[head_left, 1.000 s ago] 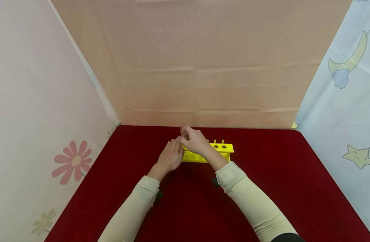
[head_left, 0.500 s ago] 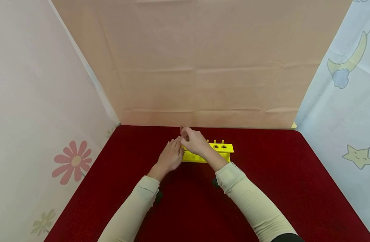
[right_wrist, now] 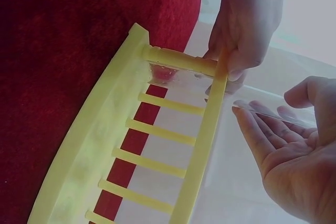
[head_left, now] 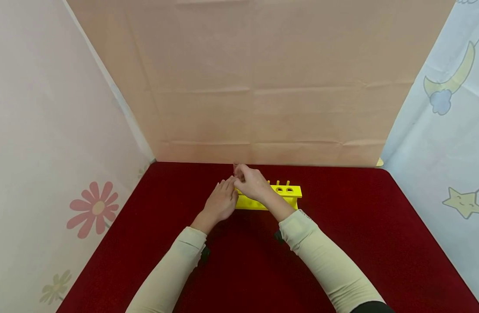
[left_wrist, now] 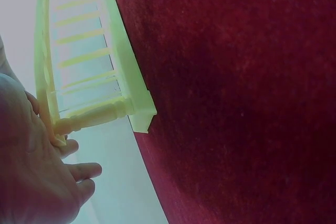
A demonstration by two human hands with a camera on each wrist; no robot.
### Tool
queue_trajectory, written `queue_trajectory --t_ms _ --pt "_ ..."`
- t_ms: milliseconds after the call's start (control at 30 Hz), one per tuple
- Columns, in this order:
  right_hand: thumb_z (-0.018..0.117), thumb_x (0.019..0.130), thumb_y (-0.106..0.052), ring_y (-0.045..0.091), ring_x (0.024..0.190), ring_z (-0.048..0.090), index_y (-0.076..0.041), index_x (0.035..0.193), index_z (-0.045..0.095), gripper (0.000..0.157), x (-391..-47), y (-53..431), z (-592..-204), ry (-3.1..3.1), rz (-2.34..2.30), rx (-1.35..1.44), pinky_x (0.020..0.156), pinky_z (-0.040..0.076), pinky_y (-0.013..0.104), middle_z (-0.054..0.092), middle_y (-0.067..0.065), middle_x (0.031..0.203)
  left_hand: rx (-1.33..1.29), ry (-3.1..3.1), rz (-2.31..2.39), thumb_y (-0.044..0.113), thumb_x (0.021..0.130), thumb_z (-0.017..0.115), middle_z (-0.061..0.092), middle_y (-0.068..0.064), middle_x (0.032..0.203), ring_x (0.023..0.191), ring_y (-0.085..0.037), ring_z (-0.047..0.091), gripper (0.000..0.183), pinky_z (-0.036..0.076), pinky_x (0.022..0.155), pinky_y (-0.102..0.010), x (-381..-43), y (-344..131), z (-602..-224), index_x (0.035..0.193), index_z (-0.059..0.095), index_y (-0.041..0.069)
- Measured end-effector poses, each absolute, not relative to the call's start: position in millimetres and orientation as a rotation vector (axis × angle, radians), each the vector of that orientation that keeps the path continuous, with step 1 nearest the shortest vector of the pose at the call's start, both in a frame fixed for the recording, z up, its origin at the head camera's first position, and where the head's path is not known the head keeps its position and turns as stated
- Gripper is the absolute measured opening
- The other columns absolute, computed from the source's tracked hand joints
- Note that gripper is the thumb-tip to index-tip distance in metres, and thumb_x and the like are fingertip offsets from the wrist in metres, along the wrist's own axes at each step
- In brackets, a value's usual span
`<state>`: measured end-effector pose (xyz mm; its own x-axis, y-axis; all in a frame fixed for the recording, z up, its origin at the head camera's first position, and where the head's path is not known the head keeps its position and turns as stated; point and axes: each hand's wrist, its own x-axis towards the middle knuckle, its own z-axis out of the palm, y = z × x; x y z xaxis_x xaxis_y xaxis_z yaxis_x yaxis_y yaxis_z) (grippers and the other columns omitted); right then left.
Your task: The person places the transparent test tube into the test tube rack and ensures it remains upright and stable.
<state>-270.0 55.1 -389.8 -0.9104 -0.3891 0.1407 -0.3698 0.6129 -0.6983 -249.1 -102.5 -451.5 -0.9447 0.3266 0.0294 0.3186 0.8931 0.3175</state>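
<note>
A yellow test tube rack [head_left: 298, 192] stands on the red cloth, with round holes along its top and pegs behind. My left hand [head_left: 222, 201] is at its left end, holding the top plate between thumb and fingers [right_wrist: 247, 24]. A clear test tube [right_wrist: 164, 73] stands in the end hole, with droplets showing in its lower part. Its upper part rises above the top plate, where my right hand [head_left: 252, 182] has thumb and fingertips around it. In the left wrist view, the left fingertips [left_wrist: 86, 171] show past the rack's end post.
Red cloth [head_left: 341, 239] covers the table under and around the rack. A tan backdrop [head_left: 263, 87] rises behind the table's far edge. Printed white sheets hang at the left [head_left: 36, 130] and right [head_left: 458, 143].
The tube top and right fingertips, blurred a second ago, now look sharp and still. Both arms and the rack keep nearly the same place.
</note>
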Motion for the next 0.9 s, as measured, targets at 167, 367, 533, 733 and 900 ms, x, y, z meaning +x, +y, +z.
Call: queue_trajectory --t_ms 167,367,533,733,900 --pt "0.060 0.096 -0.017 0.021 0.098 0.065 -0.006 0.121 0.061 0.027 -270.5 55.4 -390.2 2.799 -1.215 -0.650 0.087 0.056 0.037 0.069 0.007 0.109 0.514 3.037 0.506 0.029 0.113 0.025 0.020 -0.008 0.168 0.155 -0.030 0.016 0.054 0.013 0.126 -0.046 -250.5 -102.4 -451.9 0.163 0.019 0.010" --pt "0.061 0.096 -0.017 0.023 0.104 0.067 -0.007 0.120 0.061 0.026 -270.9 56.6 -392.0 2.785 -1.247 -0.632 0.091 0.057 0.039 0.070 0.008 0.112 0.519 3.046 0.492 0.029 0.112 0.026 0.021 -0.008 0.168 0.155 -0.030 0.018 0.054 0.013 0.126 -0.047 -250.9 -101.5 -452.2 0.163 0.020 0.010" --pt "0.061 0.096 -0.017 0.023 0.103 0.066 -0.007 0.119 0.061 0.025 -270.3 57.1 -391.9 2.796 -1.228 -0.636 0.090 0.057 0.039 0.070 0.009 0.112 0.519 3.049 0.496 0.029 0.112 0.026 0.022 -0.009 0.168 0.155 -0.030 0.019 0.055 0.013 0.126 -0.047 -250.6 -100.5 -451.8 0.162 0.021 0.008" --pt "0.060 0.097 -0.016 0.024 0.104 0.067 -0.006 0.117 0.060 0.023 -271.0 57.3 -391.2 2.797 -1.216 -0.633 0.090 0.057 0.039 0.070 0.010 0.113 0.523 3.047 0.482 0.029 0.112 0.024 0.021 -0.009 0.168 0.155 -0.028 0.018 0.055 0.013 0.126 -0.046 -250.8 -99.5 -451.7 0.162 0.020 0.008" --pt "0.059 0.097 -0.016 0.024 0.105 0.067 -0.007 0.116 0.060 0.021 -271.5 58.3 -391.4 2.790 -1.203 -0.615 0.091 0.057 0.039 0.070 0.010 0.114 0.532 3.040 0.483 0.029 0.112 0.024 0.021 -0.009 0.168 0.155 -0.030 0.018 0.055 0.013 0.127 -0.046 -251.8 -99.2 -452.7 0.162 0.020 0.008"
